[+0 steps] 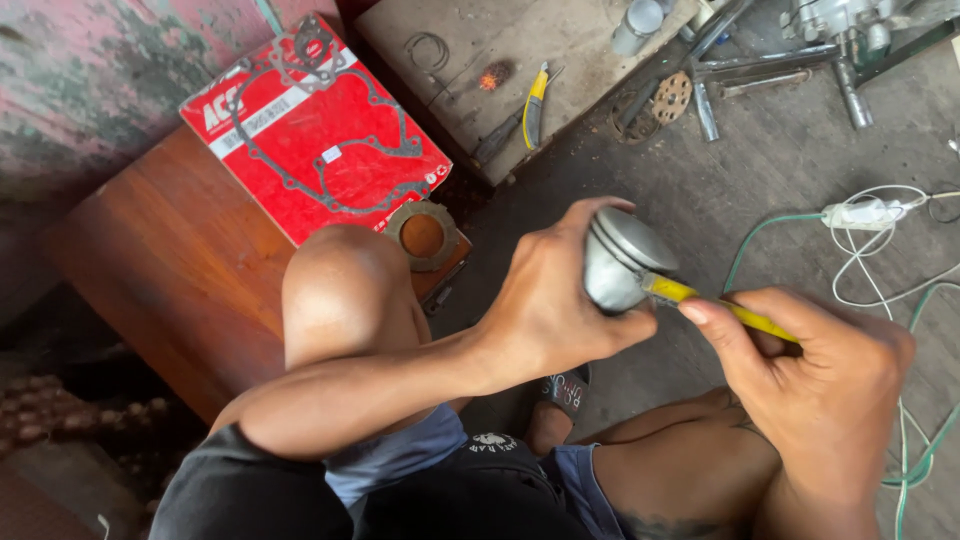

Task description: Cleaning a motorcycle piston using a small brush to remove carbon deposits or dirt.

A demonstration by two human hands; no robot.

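Down by your knees, your left hand [545, 300] was wrapped around a grey metal piston [618, 258], fingers curled behind its skirt and the thumb arched over the crown edge, so the piston sat tilted with its flat top facing up and to the right. Your right hand [815, 375] was clenched on a yellow-handled tool [700, 298], pinched between thumb and forefinger, and its tip touched the side of the piston just below the crown. Whether that tip was a blade or a scraper, I could not tell. The piston was held in the air above the grey concrete floor [790, 160], between your two knees, with your left knee [345, 285] raised just beside your left forearm.

Behind your left knee stood a reddish wooden bench [170, 260]. On it lay a flat red gasket pack [315, 130] with a dark gasket showing on its face, and just beside the pack's lower corner rested a round brown friction disc [423, 235]. Farther back, a shallow flat tray or board [500, 60] held a small wire brush [490, 76], a yellow-handled pair of pliers [535, 105] and a thin wire ring. Near its far edge stood a grey cylindrical can [637, 26]; what was inside it was not visible. To your right, white and green cables [870, 225] lay looped on the floor, well apart from the piston.
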